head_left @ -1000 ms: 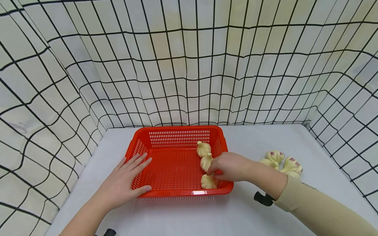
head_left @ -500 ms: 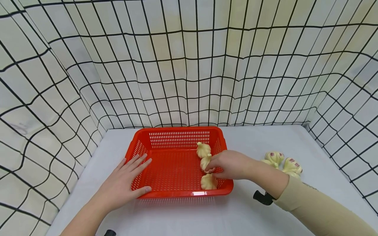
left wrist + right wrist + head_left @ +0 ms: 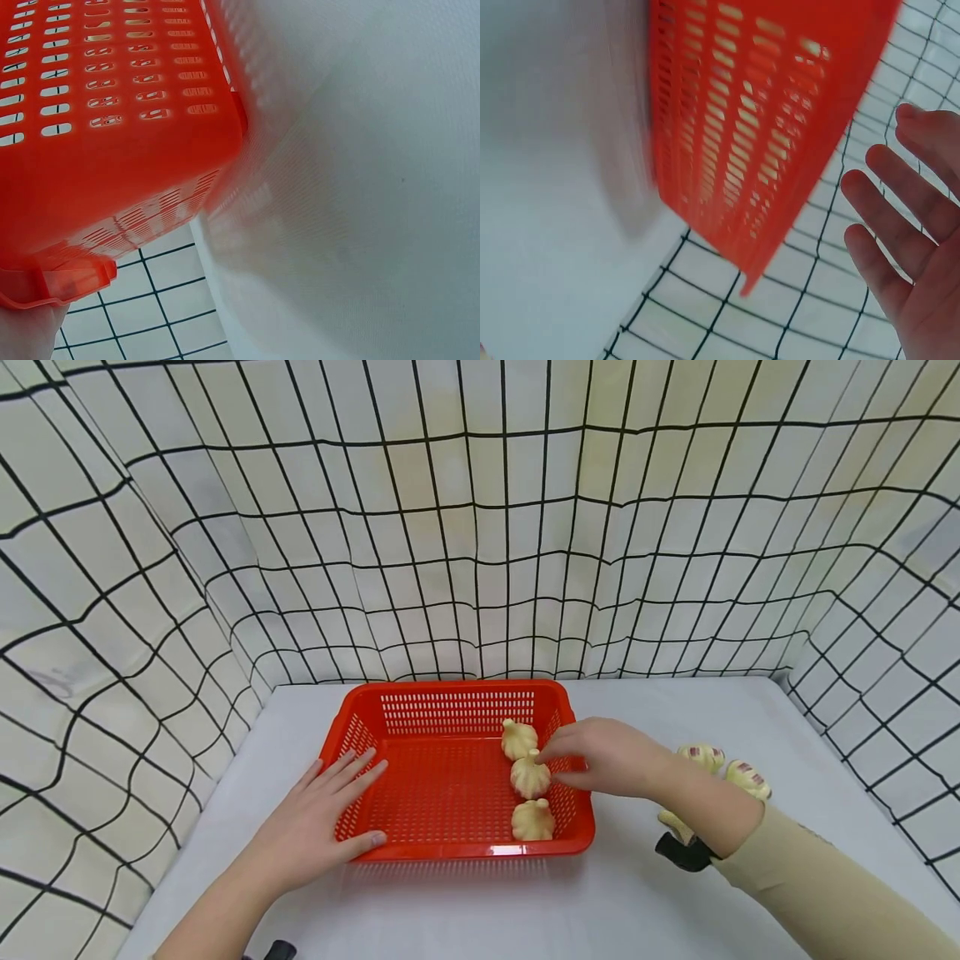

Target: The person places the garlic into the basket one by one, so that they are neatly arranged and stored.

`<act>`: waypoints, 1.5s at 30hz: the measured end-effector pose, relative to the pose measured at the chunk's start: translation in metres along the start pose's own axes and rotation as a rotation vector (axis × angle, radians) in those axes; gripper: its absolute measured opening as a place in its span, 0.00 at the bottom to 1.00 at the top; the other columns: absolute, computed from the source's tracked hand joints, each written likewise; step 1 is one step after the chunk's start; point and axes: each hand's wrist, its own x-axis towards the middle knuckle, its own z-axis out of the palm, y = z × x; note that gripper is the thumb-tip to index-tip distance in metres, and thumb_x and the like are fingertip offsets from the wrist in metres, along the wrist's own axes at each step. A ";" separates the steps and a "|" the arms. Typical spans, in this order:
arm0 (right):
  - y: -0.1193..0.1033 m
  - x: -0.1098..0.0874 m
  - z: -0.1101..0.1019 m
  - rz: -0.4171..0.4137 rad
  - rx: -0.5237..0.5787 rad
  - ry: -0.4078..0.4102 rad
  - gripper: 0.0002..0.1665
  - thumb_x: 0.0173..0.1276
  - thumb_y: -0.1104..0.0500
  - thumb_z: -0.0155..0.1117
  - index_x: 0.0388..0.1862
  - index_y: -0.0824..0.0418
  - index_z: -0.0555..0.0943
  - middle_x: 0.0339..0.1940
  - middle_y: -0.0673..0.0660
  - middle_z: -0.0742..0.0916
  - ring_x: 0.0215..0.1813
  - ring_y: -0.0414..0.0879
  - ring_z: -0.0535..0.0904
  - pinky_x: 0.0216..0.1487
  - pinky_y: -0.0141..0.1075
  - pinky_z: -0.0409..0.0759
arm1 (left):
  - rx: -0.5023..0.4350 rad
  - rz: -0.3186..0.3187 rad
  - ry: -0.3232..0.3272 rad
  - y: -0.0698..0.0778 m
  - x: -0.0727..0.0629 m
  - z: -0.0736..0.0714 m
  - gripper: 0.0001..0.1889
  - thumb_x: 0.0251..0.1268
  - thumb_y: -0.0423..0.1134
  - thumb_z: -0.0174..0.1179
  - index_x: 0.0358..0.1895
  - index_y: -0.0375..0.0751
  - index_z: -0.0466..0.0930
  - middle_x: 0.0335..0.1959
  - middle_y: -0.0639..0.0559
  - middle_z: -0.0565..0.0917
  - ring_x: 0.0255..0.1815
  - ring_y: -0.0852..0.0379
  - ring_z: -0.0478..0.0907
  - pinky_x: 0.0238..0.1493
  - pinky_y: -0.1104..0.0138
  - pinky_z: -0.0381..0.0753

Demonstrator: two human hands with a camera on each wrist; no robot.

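Note:
A red plastic basket point(image 3: 450, 852) with slotted walls stands on the white table. Three garlic bulbs line its right side: one at the back point(image 3: 518, 739), a middle bulb point(image 3: 530, 777) and a front bulb point(image 3: 532, 821). My left hand point(image 3: 322, 822) lies spread over the basket's left rim, fingers straight. Over the right rim hovers my right hand point(image 3: 603, 756), fingers loosely bent near the middle bulb and holding nothing. In the right wrist view, the right hand point(image 3: 907, 217) shows its fingers apart, beside the basket wall point(image 3: 742, 112).
More garlic bulbs, some with purple-streaked tops point(image 3: 747, 779), lie on the table to the right, partly hidden by my right forearm. White walls behind black netting point(image 3: 480, 535) close off the back and both sides.
My right hand has let go of the middle garlic bulb and risen back and to the right, uncovering it. The left hand stays on the rim.

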 end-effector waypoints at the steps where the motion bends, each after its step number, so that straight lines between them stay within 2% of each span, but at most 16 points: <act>1: 0.002 -0.002 -0.002 0.014 0.001 0.008 0.18 0.63 0.55 0.72 0.53 0.49 0.87 0.48 0.44 0.87 0.52 0.42 0.81 0.52 0.40 0.82 | 0.002 0.002 0.002 0.000 0.000 0.000 0.46 0.60 0.69 0.59 0.79 0.58 0.56 0.80 0.53 0.56 0.78 0.44 0.52 0.78 0.54 0.31; 10: 0.032 -0.026 -0.013 0.102 0.008 0.082 0.17 0.64 0.54 0.72 0.53 0.47 0.87 0.46 0.42 0.86 0.50 0.41 0.82 0.49 0.39 0.84 | 0.003 0.006 0.004 0.000 0.001 0.000 0.46 0.60 0.68 0.60 0.79 0.57 0.56 0.79 0.52 0.56 0.78 0.44 0.53 0.78 0.56 0.29; 17: 0.065 -0.052 -0.014 0.268 0.040 0.071 0.15 0.66 0.53 0.71 0.52 0.47 0.86 0.50 0.47 0.86 0.53 0.47 0.81 0.51 0.46 0.83 | 0.003 0.000 0.000 -0.001 0.001 0.001 0.46 0.59 0.68 0.60 0.78 0.56 0.57 0.79 0.52 0.56 0.78 0.44 0.53 0.78 0.57 0.28; 23: 0.090 -0.078 -0.014 0.356 0.054 0.051 0.16 0.66 0.51 0.70 0.53 0.49 0.86 0.51 0.48 0.86 0.51 0.48 0.81 0.51 0.48 0.82 | 0.006 0.003 0.002 -0.001 0.001 0.001 0.46 0.59 0.69 0.60 0.79 0.57 0.56 0.79 0.52 0.56 0.78 0.44 0.53 0.78 0.57 0.28; 31: 0.110 -0.113 -0.011 0.387 0.070 0.043 0.17 0.66 0.51 0.70 0.53 0.52 0.86 0.48 0.49 0.85 0.45 0.46 0.79 0.44 0.44 0.80 | 0.010 0.011 0.017 -0.001 0.000 0.001 0.46 0.59 0.69 0.60 0.79 0.56 0.57 0.79 0.52 0.56 0.78 0.44 0.53 0.78 0.57 0.29; 36: 0.117 -0.127 -0.007 0.392 0.070 0.052 0.17 0.66 0.52 0.70 0.52 0.55 0.86 0.47 0.50 0.86 0.43 0.45 0.78 0.42 0.41 0.80 | 0.007 0.008 0.017 -0.002 0.000 0.002 0.46 0.59 0.69 0.61 0.79 0.57 0.56 0.79 0.52 0.57 0.78 0.43 0.54 0.78 0.51 0.36; 41: 0.119 -0.134 -0.001 0.435 0.091 0.026 0.18 0.65 0.51 0.71 0.52 0.55 0.86 0.46 0.49 0.86 0.41 0.42 0.77 0.39 0.36 0.79 | 0.010 0.010 0.016 -0.002 0.001 0.002 0.46 0.59 0.69 0.60 0.79 0.57 0.56 0.79 0.52 0.56 0.78 0.43 0.54 0.78 0.56 0.30; 45: 0.119 -0.137 0.004 0.434 0.118 0.009 0.19 0.64 0.51 0.72 0.51 0.56 0.87 0.46 0.49 0.87 0.39 0.39 0.75 0.36 0.33 0.78 | 0.015 0.013 0.020 -0.003 0.001 0.003 0.46 0.58 0.69 0.60 0.78 0.56 0.57 0.79 0.52 0.56 0.78 0.44 0.54 0.78 0.60 0.26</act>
